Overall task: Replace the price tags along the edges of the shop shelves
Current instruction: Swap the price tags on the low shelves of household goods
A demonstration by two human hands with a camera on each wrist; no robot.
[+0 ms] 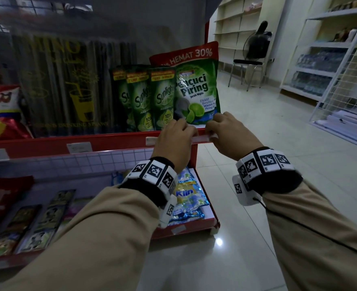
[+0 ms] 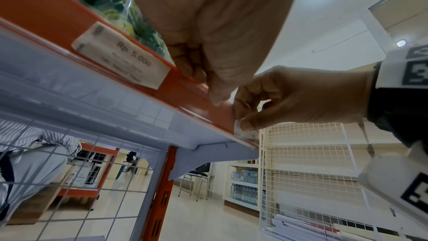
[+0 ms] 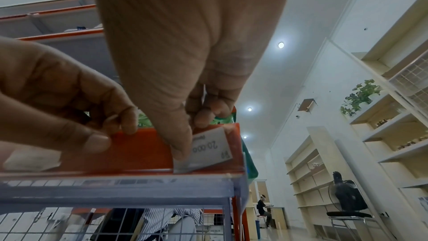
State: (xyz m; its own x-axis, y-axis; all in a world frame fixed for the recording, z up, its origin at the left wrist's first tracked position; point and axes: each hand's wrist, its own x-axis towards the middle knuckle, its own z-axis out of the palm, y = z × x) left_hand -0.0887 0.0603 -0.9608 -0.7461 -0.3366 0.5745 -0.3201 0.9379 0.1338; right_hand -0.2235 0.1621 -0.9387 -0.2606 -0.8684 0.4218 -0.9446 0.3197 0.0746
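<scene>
You're mid-swap at the shelf edge point(image 1: 114, 141), far right end. Your right hand point(image 1: 226, 131) pinches the price tag point(image 3: 209, 148) against the strip; your left hand point(image 1: 176, 135) pinches the strip beside it. Next, prob. seat it flat, w/ even pressure.

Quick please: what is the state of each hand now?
Left hand: fingers curled, pinching the shelf edge strip.
Right hand: fingers curled, pinching the price tag at the strip.

My head view looks forward and down onto the red shelf edge point(image 1: 118, 141). Both wrist views sit close beneath it, facing up past my fingers; all three share that edge.
</scene>
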